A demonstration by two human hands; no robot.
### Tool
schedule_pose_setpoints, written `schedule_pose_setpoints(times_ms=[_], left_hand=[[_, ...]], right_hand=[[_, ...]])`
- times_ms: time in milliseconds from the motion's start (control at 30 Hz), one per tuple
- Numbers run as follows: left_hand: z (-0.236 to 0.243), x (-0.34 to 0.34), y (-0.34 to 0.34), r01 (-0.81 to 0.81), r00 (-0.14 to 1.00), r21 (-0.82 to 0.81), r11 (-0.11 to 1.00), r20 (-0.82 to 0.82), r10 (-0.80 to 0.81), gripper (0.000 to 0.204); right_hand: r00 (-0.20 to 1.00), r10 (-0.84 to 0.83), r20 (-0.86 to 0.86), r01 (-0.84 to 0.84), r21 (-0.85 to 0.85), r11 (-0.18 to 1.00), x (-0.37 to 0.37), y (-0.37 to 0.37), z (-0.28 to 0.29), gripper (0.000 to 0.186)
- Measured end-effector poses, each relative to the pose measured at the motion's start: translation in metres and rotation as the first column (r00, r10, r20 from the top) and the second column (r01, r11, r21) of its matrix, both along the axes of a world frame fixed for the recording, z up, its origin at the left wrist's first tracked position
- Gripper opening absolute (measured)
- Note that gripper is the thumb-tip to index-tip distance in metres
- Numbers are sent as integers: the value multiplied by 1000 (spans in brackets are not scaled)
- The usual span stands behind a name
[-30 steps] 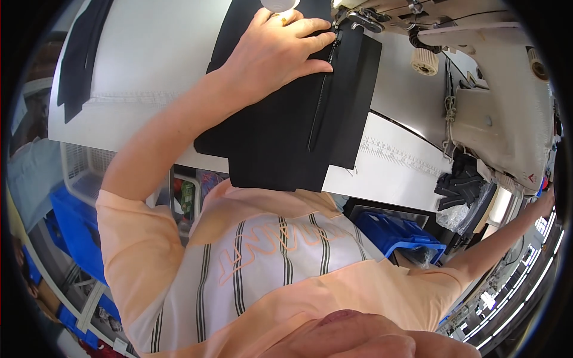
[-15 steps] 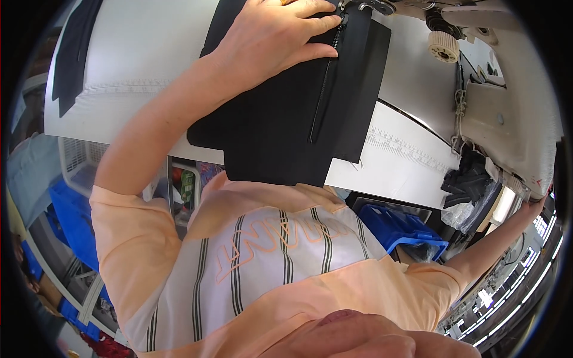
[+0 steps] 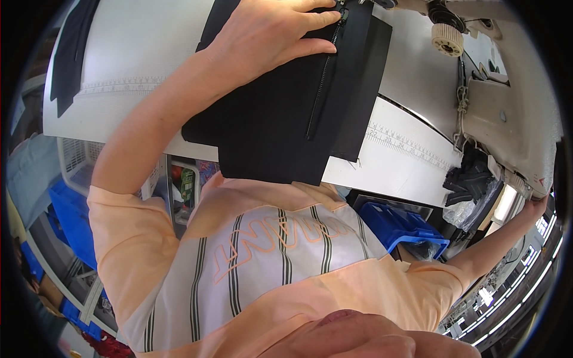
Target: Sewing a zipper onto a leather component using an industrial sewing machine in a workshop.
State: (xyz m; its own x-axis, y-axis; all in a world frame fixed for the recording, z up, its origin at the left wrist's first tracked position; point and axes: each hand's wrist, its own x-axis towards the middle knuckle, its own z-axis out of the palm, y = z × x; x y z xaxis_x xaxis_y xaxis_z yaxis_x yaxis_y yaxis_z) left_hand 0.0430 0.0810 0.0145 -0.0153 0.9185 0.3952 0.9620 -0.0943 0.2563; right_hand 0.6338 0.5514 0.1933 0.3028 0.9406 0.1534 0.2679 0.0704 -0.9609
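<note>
My left hand lies palm down on a black fabric piece, fingers spread and touching it beside the zipper. The fingertips reach the sewing machine's foot area at the top edge, which is largely cut off. The machine's pale body stands to the right, with a cream knob near its head. My right hand is at the far right, against the machine's end; its fingers are mostly hidden, so what it grips is unclear.
The white worktable has a printed measuring scale. A dark fabric strip lies at left. Below are a white basket, blue bins and, at right, a bundle of black pieces with clear plastic.
The fabric, table and machine appear higher in the picture, the fabric slightly left at its lower edge. My left hand has risen with them. My right hand has shifted slightly left and down.
</note>
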Motion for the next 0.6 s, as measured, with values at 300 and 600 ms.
schedule_pose_setpoints(times_ms=[300, 600], left_hand=[[-2, -1, 0, 18, 1000, 6, 1000, -1, -18, 41], [-2, 4, 0, -22, 1000, 13, 1000, -11, 22, 41]], right_hand=[[994, -8, -105, 17, 90, 996, 3, -1, -14, 39], [984, 35, -174, -13, 125, 992, -22, -25, -22, 44]])
